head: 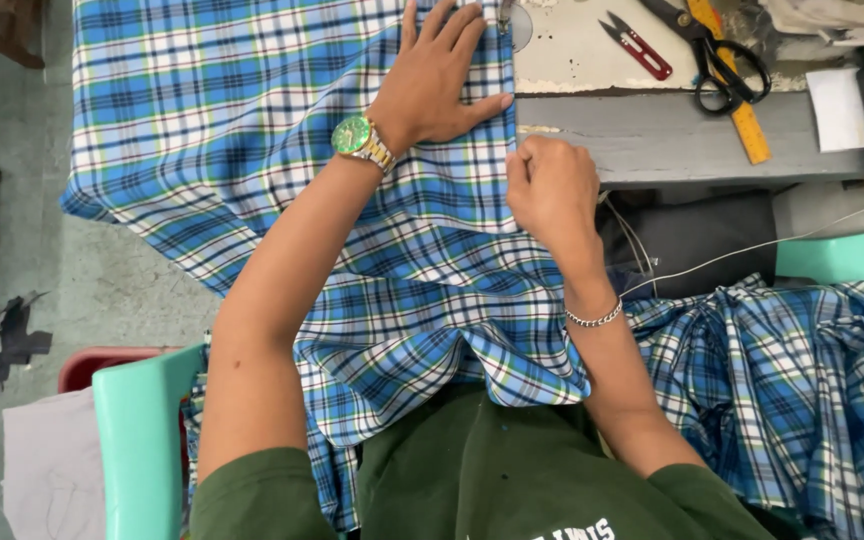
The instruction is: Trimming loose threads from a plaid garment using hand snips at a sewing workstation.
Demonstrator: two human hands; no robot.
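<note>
While most of it is draped over the grey table, here's the rundown, biggest first:

Plaid fabric [252,130]: blue, white and green check. It lies flat over the left part of the table [672,135], then spills off the near edge down into the person's lap. Long axis runs from the far end of the table toward the person. Its right edge is a straight line running the same way, about mid-table.

Second plaid heap [802,390]: bunched up on the near side of the table, off to the right, not touched.

Left hand [437,75]: open and flat, palm down, fingers spread and pointing away from the person. It's pressing the fabric onto the table right at that right edge. Green-faced wristwatch [360,138] on the wrist.

Right hand [552,190]: curled closed, pinching the fabric edge at the table's near edge, just nearer than the left hand. Chain bracelet [594,318] on the wrist.

Scissors [717,55]: black handles, on the bare right part of the table.

Thread snips [637,45]: red, just left of the scissors.
</note>
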